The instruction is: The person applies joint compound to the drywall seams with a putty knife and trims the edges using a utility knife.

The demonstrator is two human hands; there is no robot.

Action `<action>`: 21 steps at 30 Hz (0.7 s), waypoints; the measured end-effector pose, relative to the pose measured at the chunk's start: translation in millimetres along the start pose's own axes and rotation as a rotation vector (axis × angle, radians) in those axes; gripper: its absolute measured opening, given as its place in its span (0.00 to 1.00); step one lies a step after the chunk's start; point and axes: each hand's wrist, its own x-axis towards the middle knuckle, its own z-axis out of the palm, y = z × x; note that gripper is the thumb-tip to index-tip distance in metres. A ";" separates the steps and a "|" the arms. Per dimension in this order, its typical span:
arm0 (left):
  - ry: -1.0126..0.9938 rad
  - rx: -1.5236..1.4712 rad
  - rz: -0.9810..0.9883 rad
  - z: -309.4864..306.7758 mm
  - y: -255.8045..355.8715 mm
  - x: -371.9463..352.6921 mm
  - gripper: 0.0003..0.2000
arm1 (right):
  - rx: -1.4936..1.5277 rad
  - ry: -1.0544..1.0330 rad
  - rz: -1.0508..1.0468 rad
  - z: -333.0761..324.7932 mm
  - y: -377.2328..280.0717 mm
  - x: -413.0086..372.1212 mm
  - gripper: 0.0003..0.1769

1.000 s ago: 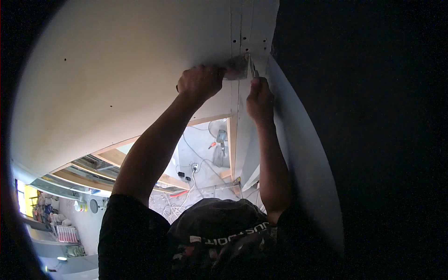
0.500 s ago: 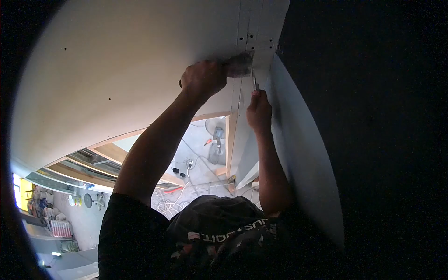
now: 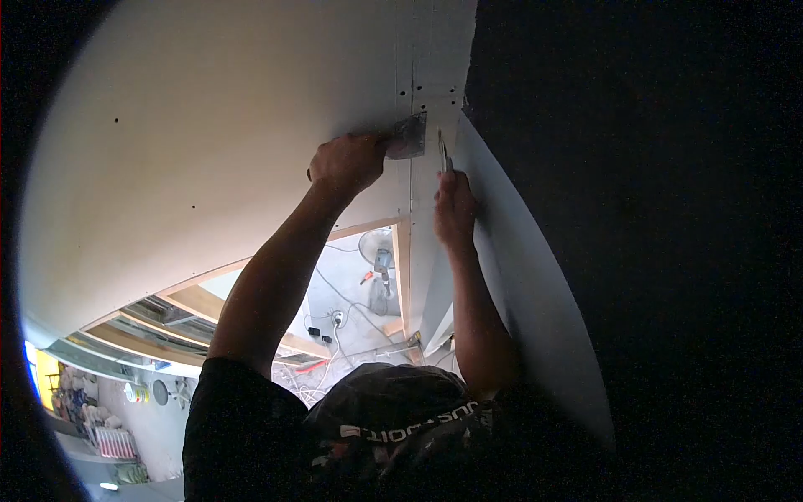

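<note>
Both my arms reach up to a pale plasterboard surface [image 3: 217, 109] with a vertical joint and small screw holes. My left hand [image 3: 345, 163] is closed on the handle of a wide filling knife [image 3: 408, 135], whose blade lies flat against the board at the joint. Just to its right, my right hand [image 3: 454, 205] grips a narrower knife [image 3: 442, 152] with its blade pointing up along the joint, close beside the wide blade. A second board [image 3: 519, 276] meets the first at an angle on the right.
A dark cap [image 3: 393, 410] and black shirt fill the bottom of the view. Beyond the board edge a wooden frame [image 3: 401, 268] opens onto a floor with cables, a fan [image 3: 378, 247] and tools. The right side is in darkness.
Both hands slid down along the joint. The wide blade has turned flatter against the board, and the view has shifted slightly left.
</note>
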 end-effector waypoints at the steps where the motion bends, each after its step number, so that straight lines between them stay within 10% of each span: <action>1: -0.021 0.004 -0.002 -0.7 0.1 -0.2 0.18 | 0.000 0.007 0.000 5.7 4.6 12.1 0.17; 21: 0.025 0.020 0.014 0.2 -3.6 -1.8 0.19 | -0.132 -0.004 -0.166 6.8 -3.1 29.8 0.23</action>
